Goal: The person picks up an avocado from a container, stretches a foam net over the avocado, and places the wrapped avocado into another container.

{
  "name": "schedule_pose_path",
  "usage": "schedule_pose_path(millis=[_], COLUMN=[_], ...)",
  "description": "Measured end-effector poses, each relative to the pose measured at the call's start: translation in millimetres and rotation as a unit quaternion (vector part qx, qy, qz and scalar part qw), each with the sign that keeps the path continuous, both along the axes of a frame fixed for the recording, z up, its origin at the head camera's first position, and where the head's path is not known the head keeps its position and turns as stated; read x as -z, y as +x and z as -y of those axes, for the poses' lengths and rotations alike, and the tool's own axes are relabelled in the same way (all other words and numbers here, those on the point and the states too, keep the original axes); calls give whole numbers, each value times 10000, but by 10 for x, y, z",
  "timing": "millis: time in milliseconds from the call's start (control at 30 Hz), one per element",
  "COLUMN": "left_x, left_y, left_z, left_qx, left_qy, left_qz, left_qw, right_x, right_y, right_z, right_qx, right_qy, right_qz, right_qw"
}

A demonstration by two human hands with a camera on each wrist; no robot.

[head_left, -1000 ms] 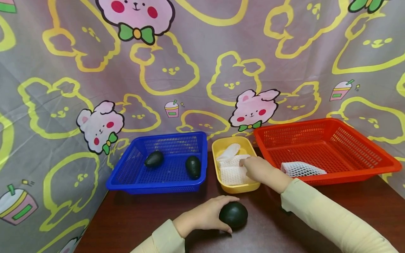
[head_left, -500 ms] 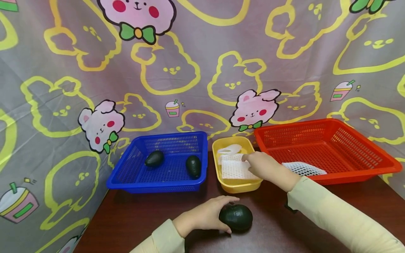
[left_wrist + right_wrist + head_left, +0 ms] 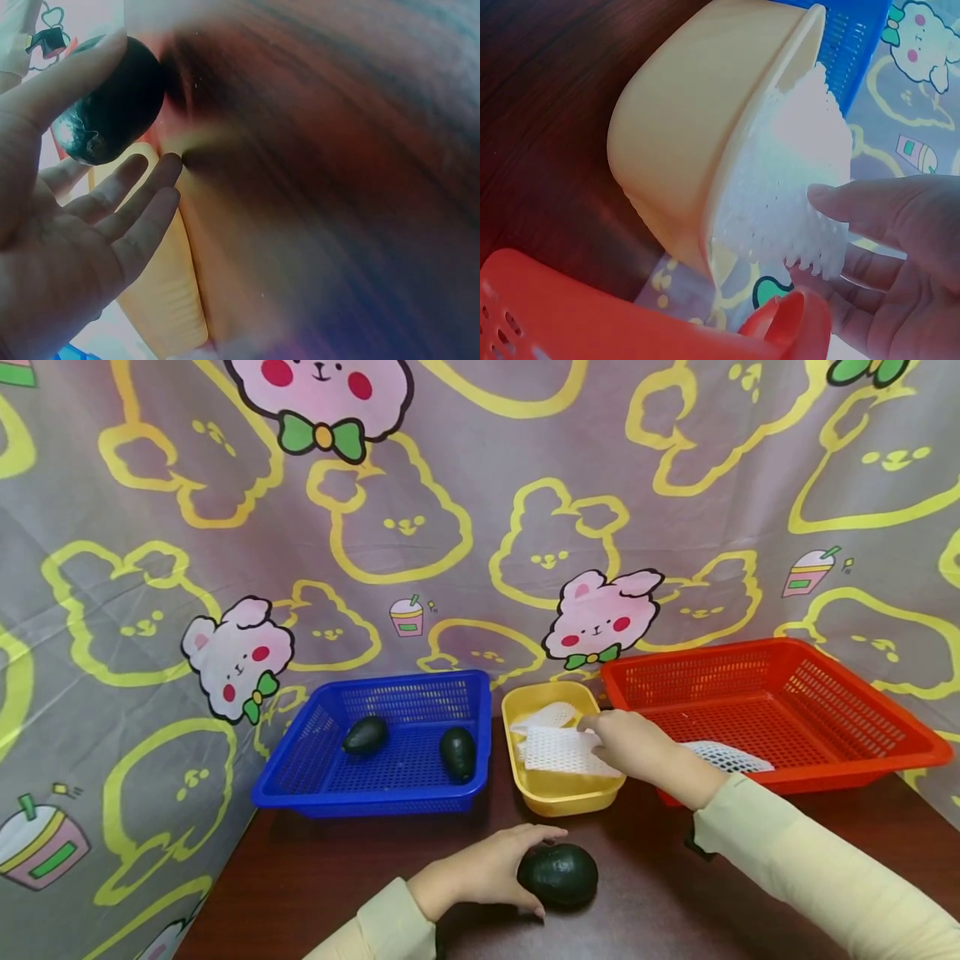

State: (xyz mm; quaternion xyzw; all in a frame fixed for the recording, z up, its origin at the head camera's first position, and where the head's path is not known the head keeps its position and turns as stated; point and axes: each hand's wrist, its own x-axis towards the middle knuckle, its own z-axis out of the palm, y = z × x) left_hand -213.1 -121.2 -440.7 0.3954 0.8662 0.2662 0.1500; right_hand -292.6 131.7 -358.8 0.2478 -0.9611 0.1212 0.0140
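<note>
A dark green avocado lies on the table in front of the yellow bin. My left hand is cupped loosely at its left side; in the left wrist view the thumb overlaps the avocado and the other fingers spread apart below it. With thumb and fingers, my right hand pinches one end of a white foam net sleeve, which is partly raised from the yellow bin. Another white foam net lies behind it in the bin.
A blue basket with two avocados stands at the left. At the right a red basket has a white foam net inside. Behind everything hangs a patterned cloth.
The avocado has shifted slightly right and turned at my left hand, which stays in place. My right hand has moved a little right and up, drawing the foam net sleeve with it.
</note>
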Motion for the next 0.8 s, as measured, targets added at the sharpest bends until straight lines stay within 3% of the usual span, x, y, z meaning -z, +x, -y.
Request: schedule_pose_path(millis=[300, 533, 800], left_x=[-49, -200, -436], left_y=[19, -4, 9], left_z=[97, 221, 273], left_qx=[299, -244, -66], left_qy=[-2, 316, 711], left_qz=[122, 515, -37], left_qw=[9995, 9979, 9974], right_x=[-43, -87, -170], right_y=[55, 165, 289], right_z=[-41, -84, -105], right_qx=[-11, -131, -476], right_qy=[-36, -119, -295], right_qz=[-110, -410, -657], right_qw=[9999, 9990, 9963])
